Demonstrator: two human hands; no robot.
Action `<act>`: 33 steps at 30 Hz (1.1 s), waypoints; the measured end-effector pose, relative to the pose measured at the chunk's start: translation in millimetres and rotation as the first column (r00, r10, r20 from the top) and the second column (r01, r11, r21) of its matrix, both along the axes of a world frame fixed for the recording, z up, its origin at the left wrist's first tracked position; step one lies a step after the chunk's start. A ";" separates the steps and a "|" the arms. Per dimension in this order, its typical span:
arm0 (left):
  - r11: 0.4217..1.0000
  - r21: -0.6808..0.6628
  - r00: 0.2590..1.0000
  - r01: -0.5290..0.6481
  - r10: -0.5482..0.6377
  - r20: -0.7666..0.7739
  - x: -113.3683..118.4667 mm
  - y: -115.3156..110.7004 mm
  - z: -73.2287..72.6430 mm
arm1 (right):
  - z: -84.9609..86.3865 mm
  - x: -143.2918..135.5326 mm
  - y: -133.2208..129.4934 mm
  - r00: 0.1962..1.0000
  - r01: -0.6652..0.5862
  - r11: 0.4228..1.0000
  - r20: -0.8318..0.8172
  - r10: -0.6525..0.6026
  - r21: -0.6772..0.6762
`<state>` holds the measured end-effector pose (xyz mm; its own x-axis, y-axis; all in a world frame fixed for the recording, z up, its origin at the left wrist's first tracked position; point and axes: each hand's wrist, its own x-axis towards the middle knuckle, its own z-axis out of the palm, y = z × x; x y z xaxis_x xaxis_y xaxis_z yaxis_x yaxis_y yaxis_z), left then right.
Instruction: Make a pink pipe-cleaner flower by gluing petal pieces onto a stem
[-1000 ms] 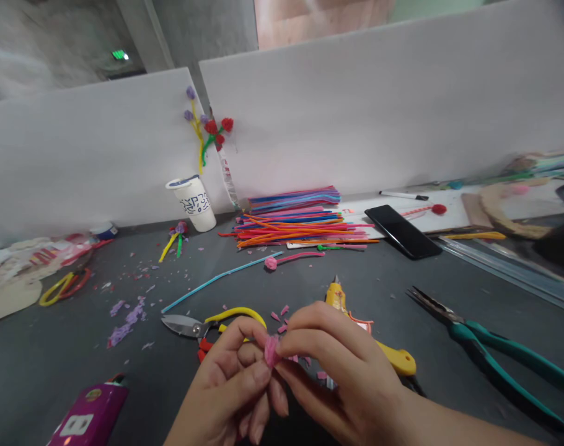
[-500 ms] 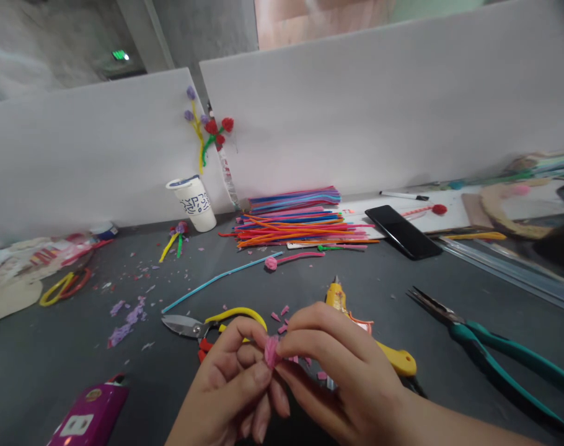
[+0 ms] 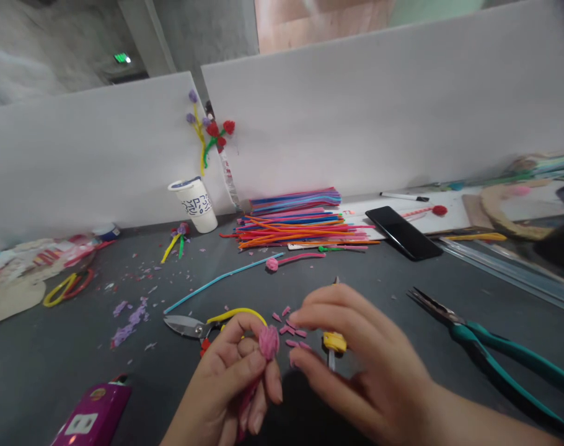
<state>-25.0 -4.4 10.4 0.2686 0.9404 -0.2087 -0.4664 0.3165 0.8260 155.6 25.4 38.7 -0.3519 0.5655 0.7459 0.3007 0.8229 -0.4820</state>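
Observation:
Between the thumb and fingers of my left hand is a pink pipe-cleaner flower, its fuzzy bud pointing up and its pink stem running down through the palm. My right hand is apart from it on the right, thumb and fingers spread with nothing visible between them. Small cut pink pieces lie on the table close to its fingertips. Behind that hand a yellow glue gun is mostly hidden. Pruning shears with red and yellow handles lie partly behind my left hand.
Teal long-nose pliers lie at right, a black phone beyond them. Bundled pipe cleaners and a white cup stand along the partition. At left are a purple box, purple scraps and scissors.
My right hand has let go of the pink flower and moved right, its fingers opening. The flower stays in my left hand, its bud now in plain view.

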 end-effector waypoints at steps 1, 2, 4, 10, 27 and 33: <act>1.000 -0.005 1.000 -0.020 0.020 0.014 -0.3 0.7 1.7 | 5.3 5.0 3.7 0.998 0.041 0.999 0.040 -0.041 -0.015; 0.999 -0.012 0.999 -0.035 0.035 0.031 -0.7 1.5 3.5 | 9.7 10.7 8.2 0.990 0.080 0.996 0.120 -0.074 -0.045; 0.999 -0.032 0.997 -0.040 0.042 0.066 -1.7 2.9 7.0 | 13.1 22.9 18.5 0.920 0.213 0.971 0.358 -0.161 -0.110; 0.999 -0.024 0.996 -0.035 0.037 0.086 -4.6 2.7 13.7 | -15.1 55.2 32.5 0.370 0.551 0.830 0.918 -0.145 -0.091; 0.984 0.056 0.961 -0.168 0.176 -0.215 -3.3 1.1 17.9 | -25.1 50.6 19.1 0.752 0.492 0.816 0.620 -0.222 -0.304; 0.983 0.056 0.951 -0.175 0.184 -0.250 0.0 1.5 17.4 | -19.4 45.7 2.5 0.990 0.141 0.945 0.054 -0.130 -0.295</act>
<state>-25.1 -2.9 27.8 0.0370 0.9757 -0.2159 -0.2873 0.2173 0.9329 201.3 27.9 19.3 -0.2782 0.8037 0.5260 0.4195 0.5943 -0.6862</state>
